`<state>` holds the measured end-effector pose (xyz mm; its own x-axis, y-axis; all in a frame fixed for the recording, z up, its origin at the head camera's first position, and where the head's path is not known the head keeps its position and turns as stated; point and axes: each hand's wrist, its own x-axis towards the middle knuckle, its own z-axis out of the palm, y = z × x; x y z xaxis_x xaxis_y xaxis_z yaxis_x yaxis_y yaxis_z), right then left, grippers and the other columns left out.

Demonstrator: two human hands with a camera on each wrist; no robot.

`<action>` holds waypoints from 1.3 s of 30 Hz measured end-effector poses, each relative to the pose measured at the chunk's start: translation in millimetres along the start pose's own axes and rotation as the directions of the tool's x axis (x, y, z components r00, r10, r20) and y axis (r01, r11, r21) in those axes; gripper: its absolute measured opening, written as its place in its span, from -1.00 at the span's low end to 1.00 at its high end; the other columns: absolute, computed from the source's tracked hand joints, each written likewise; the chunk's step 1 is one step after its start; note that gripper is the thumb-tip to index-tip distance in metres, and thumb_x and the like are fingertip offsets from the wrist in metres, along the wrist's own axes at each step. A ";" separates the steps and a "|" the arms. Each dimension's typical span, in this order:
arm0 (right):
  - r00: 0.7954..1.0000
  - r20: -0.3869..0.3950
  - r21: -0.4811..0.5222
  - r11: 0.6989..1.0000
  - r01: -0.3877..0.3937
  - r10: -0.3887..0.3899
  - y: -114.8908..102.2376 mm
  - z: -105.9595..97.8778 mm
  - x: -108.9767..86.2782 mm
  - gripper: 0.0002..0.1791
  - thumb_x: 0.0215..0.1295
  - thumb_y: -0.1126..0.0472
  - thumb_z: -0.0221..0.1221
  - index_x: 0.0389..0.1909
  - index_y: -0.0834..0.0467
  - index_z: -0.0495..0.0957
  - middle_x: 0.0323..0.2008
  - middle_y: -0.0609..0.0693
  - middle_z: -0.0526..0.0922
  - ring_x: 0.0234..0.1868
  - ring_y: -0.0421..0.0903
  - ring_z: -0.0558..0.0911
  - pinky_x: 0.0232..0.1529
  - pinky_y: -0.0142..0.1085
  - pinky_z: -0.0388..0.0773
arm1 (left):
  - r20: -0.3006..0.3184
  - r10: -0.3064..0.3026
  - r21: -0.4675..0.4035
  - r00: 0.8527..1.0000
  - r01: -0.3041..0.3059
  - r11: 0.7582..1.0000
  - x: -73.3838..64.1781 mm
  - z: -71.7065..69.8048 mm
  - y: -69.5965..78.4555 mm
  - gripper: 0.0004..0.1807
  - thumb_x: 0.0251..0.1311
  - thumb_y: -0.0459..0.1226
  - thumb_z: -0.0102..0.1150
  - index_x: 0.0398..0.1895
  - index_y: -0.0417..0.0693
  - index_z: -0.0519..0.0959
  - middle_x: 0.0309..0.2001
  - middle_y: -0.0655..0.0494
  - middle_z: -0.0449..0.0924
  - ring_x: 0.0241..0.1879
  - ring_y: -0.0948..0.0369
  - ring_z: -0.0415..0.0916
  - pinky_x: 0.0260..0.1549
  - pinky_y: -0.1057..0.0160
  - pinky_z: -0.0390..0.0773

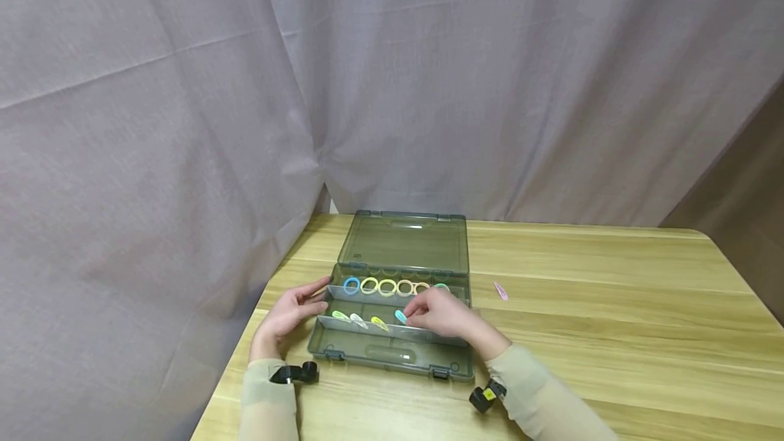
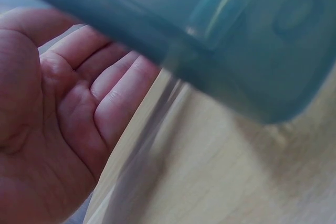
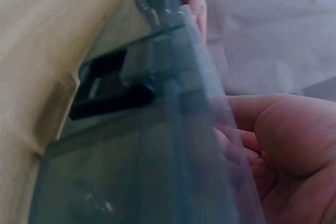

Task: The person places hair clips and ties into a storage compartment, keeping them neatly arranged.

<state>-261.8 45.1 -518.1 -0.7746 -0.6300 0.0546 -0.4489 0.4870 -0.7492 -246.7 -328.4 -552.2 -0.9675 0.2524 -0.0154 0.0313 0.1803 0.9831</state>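
Observation:
An open, see-through grey-green plastic box (image 1: 392, 369) lies on the table, divided into long compartments. In the head view my left hand (image 1: 290, 312) rests against the box's left end, its fingers loosely extended; in the left wrist view the palm (image 2: 58, 103) faces the box wall. My right hand (image 1: 444, 315) reaches over the middle compartment and pinches a light blue snap hair clip (image 1: 401, 316). Green (image 1: 339, 316), white (image 1: 358, 320) and yellow (image 1: 380, 323) hair clips lie along that same compartment. In the right wrist view the box wall partly hides the right fingers.
Several hair ties, including a blue one (image 1: 352, 285) and a yellow one (image 1: 387, 287), line the back compartment. The lid (image 1: 404, 243) is folded back. A pink hair clip (image 1: 501, 290) lies on the wooden table (image 1: 582, 305) right of the box. Grey curtain (image 1: 392, 87) hangs behind.

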 end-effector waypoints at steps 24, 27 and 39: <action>0.998 -0.019 -0.134 0.989 -0.055 0.053 -1.2 11.0 4.4 -0.94 0.33 0.32 0.41 -0.27 0.18 0.84 -0.35 -0.10 0.82 -0.43 -0.28 0.63 -0.34 -0.31 0.67 | 0.001 0.004 0.021 1.000 -0.004 1.000 0.4 -1.2 -0.3 -0.29 0.38 -0.45 0.31 0.57 -0.33 0.33 0.59 -0.18 0.25 0.51 -0.17 0.31 0.38 0.32 0.42; 0.999 -0.020 -0.131 0.990 -0.050 0.048 -1.4 9.9 3.8 -0.94 0.31 0.33 0.41 -0.27 0.19 0.85 -0.35 -0.11 0.82 -0.44 -0.28 0.61 -0.35 -0.32 0.66 | -0.001 0.003 0.026 1.000 -0.003 1.000 0.0 -2.1 -0.6 -0.29 0.38 -0.44 0.33 0.57 -0.33 0.33 0.59 -0.18 0.25 0.50 -0.17 0.31 0.38 0.33 0.42; 1.000 -0.004 -0.056 0.998 -0.001 0.000 1.3 -3.2 -4.3 -0.90 0.35 0.23 0.42 -0.19 0.14 0.85 -0.31 -0.19 0.81 -0.33 -0.30 0.65 -0.25 -0.31 0.67 | 0.000 -0.002 0.010 1.000 0.002 1.000 0.1 -0.5 0.7 -0.29 0.39 -0.45 0.32 0.57 -0.33 0.34 0.59 -0.18 0.25 0.50 -0.17 0.31 0.34 0.35 0.45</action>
<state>-260.5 50.4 -517.2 -0.7766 -0.6275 0.0568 -0.4727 0.5206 -0.7110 -246.8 -328.8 -551.4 -0.9674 0.2525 -0.0170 0.0323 0.1900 0.9812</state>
